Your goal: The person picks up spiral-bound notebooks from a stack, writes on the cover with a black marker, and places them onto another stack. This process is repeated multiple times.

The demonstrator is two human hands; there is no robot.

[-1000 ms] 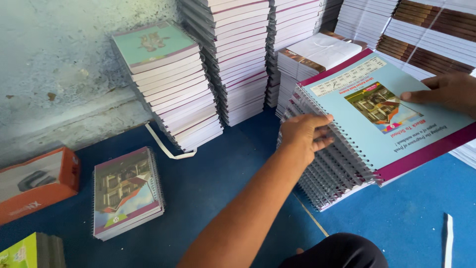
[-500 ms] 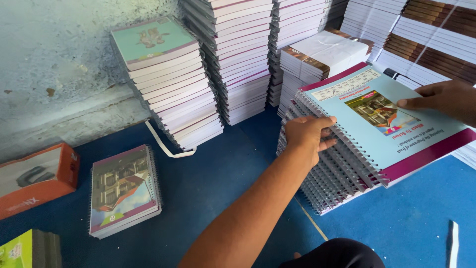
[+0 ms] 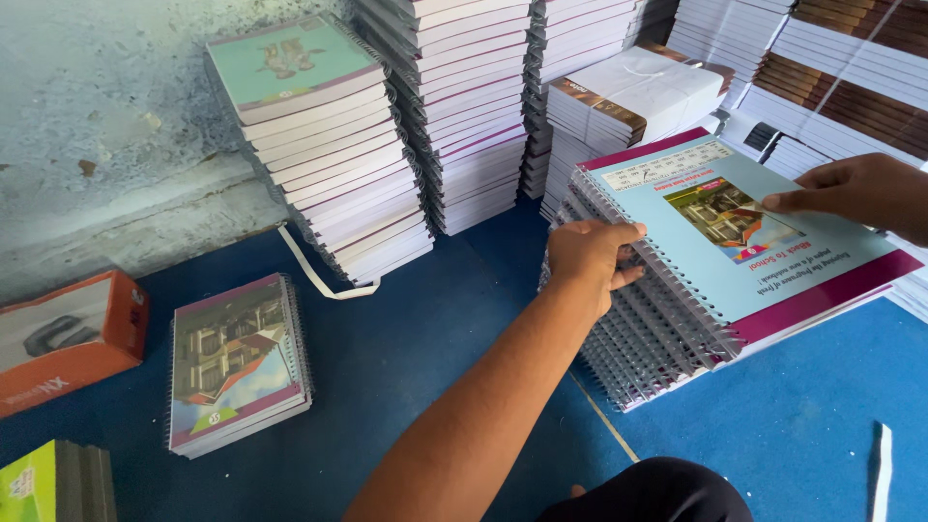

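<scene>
1. Your left hand [image 3: 590, 256] grips the spiral-bound edge of the top light-blue, maroon-bordered spiral notebook [image 3: 735, 232]; its fingers [image 3: 619, 232] are curled over the wire coil, thumb on top, clamped on that edge.
2. Your right hand [image 3: 860, 188] lies flat on the cover at the far side, fingers together and pointing back toward the left hand, pressing rather than gripping.
3. The notebook sits directly between your two hands, tilted, on top of the slanting stack of wire-bound notebooks [image 3: 648, 338] on the blue floor [image 3: 406, 358].
4. Its long axis runs along the coil, from just under your left fingers away toward the tall white book piles [image 3: 464, 116]; the left hand is the nearer one to the binding.
5. Well apart to the left of your left fingers lies a small pile of notebooks with a building picture on the cover [image 3: 237, 362], and beyond it an orange cardboard box [image 3: 68, 338].
</scene>
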